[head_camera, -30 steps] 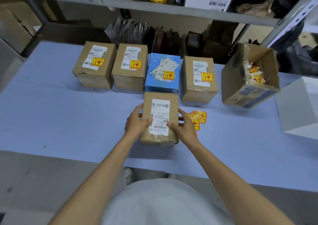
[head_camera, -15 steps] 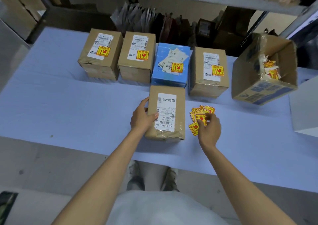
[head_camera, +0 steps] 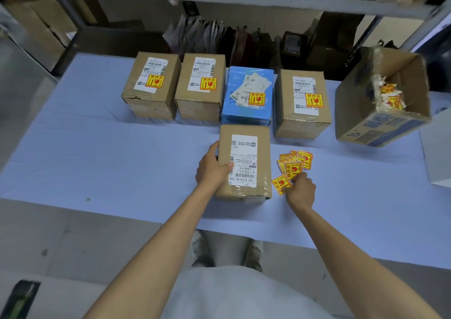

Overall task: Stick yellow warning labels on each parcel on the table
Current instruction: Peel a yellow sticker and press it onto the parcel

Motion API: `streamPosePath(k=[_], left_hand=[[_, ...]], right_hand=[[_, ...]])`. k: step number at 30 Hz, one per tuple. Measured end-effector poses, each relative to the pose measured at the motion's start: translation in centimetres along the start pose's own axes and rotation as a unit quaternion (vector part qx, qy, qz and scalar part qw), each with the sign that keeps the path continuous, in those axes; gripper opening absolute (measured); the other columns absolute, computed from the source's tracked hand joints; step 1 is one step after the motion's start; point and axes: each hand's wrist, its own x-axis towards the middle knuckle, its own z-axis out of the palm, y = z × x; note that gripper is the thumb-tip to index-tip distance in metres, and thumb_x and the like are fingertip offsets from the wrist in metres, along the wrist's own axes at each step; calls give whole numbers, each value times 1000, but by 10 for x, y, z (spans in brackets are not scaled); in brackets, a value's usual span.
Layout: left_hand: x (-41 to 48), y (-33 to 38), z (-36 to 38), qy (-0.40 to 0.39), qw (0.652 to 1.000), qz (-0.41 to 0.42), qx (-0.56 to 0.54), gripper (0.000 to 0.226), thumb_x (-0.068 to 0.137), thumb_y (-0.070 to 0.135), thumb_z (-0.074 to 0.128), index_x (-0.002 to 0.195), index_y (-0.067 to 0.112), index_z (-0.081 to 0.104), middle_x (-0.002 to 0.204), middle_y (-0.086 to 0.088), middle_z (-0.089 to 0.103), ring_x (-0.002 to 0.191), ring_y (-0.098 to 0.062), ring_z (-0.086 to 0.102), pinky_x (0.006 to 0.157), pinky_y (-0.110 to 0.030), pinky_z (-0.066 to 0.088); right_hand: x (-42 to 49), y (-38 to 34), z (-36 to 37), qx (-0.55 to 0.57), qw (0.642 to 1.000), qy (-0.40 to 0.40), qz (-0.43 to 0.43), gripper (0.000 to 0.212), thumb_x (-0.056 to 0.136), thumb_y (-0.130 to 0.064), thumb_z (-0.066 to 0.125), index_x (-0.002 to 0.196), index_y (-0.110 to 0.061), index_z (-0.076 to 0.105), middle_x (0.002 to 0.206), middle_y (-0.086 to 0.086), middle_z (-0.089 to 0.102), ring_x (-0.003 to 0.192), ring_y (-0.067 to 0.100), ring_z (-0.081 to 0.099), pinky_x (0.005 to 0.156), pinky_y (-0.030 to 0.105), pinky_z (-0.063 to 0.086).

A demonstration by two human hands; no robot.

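Unlabelled brown cardboard parcel with a white shipping label [head_camera: 244, 162] lies at the near centre of the pale blue table [head_camera: 97, 152]. Behind it, a far row of four parcels, three brown and one blue [head_camera: 247, 96], each carrying a yellow warning sticker. Left hand [head_camera: 211, 168] is spread along the near parcel's left edge, thumb on top, bracing it. Right hand [head_camera: 300, 189] sits on the loose pile of yellow warning stickers [head_camera: 294, 166] just right of the parcel, fingertips [head_camera: 296, 175] closing on the near edge of one; whether a sticker is actually pinched, cannot tell.

Step in hand: pick one sticker. Judgement: take a single sheet, since they overlap and two may lift together. Peel any backing, keep the left hand steady, and lay the sticker flat near the shipping label's corner, clear of the barcode, then rub it down.
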Motion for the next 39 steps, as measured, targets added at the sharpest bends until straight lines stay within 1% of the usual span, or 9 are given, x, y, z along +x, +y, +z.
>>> streamPosePath(k=[3,8,16,21,25,27,31,35,39], left_hand=[[0,1,0,0,1000,5,10,68,86,26,68,144,35,32,128,-2,59,113,-27,58,92,-39,45],[0,2,1,-1,1000,3,18,68,87,27,66,144,36,30,130,-2,58,116,-28,57,94,-42,45],[-1,0,0,-3,1000,12,3,66,87,27,67,143,36,31,129,-2,59,115,-27,57,94,-43,46],[-2,1,1,-1,1000,13,18,69,88,26,66,145,34,28,133,-5,52,120,-27,52,94,-42,44],[-9,19,5,64,973,180,130,72,80,-3,58,142,28,36,137,-3,40,128,-24,33,93,-31,42],[-12,34,9,14,973,226,54,58,83,-4,54,134,24,50,127,0,52,119,-20,46,91,-25,42],[-16,58,8,-78,977,141,-141,27,92,24,61,118,17,60,106,-2,65,93,-18,65,73,-27,53],[-12,58,-3,-53,972,153,-171,7,89,12,64,94,16,65,90,-2,66,84,-17,63,71,-26,53],[-8,50,-11,-58,972,159,-161,14,86,12,68,82,25,65,82,1,67,82,-18,65,80,-33,55]], right_hand=[[-1,3,-4,-14,1000,5,3,26,80,-12,72,100,-1,60,110,23,58,104,40,53,79,39,46],[-5,9,-5,24,1000,8,-5,45,77,-25,79,106,-1,53,111,21,54,107,39,51,82,42,45],[-5,4,0,42,999,-5,20,38,69,-9,82,95,-8,54,107,18,57,103,37,54,76,37,43],[-10,-11,-12,236,970,37,49,31,72,-3,76,92,-7,54,95,12,61,95,35,61,76,39,49],[-20,-57,-42,424,903,53,37,17,76,4,68,89,-4,60,89,16,64,74,28,62,63,33,55],[-33,-80,-55,499,866,19,16,13,76,10,62,81,-1,58,81,15,61,70,25,60,58,28,54],[-61,-105,-67,513,853,-75,-60,17,75,10,66,74,-6,59,73,8,63,67,20,63,61,28,57],[-69,-112,-70,487,863,-97,-87,14,75,5,72,81,-4,62,74,6,68,62,13,67,58,25,55],[-68,-113,-71,448,879,-100,-129,10,82,-3,70,80,-10,64,77,6,70,68,15,68,58,23,55]])
